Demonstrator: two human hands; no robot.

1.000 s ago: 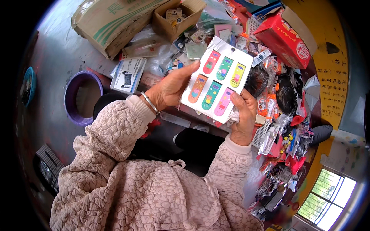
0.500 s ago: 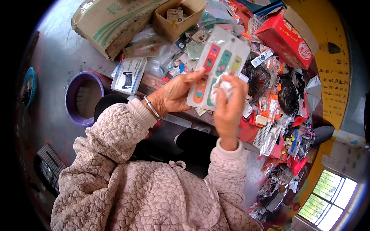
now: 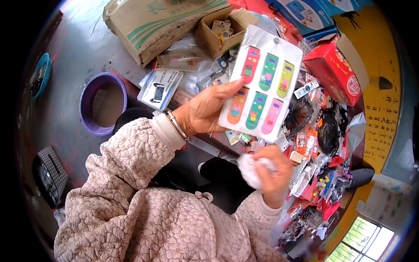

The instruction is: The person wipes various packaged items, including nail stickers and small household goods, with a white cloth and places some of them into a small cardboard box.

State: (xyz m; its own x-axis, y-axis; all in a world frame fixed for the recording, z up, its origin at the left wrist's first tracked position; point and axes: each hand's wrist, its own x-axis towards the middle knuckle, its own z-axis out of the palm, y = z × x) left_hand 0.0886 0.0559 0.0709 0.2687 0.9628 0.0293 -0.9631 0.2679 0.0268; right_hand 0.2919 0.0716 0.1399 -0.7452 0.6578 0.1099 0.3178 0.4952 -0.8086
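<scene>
Overhead, left hand (image 3: 201,111) fingers pinching card of hair clips (image 3: 261,83), right hand (image 3: 273,171) below, clenched around white wad (image 3: 251,168).

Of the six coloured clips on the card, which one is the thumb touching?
The red clip, top row, leftmost: the left hand holds the card with its thumb tip at this clip's lower end; the others lie clear of it.

Quilted beige floral jacket (image 3: 144,209), ribbed cuffs, silver bangle (image 3: 176,125).
</scene>
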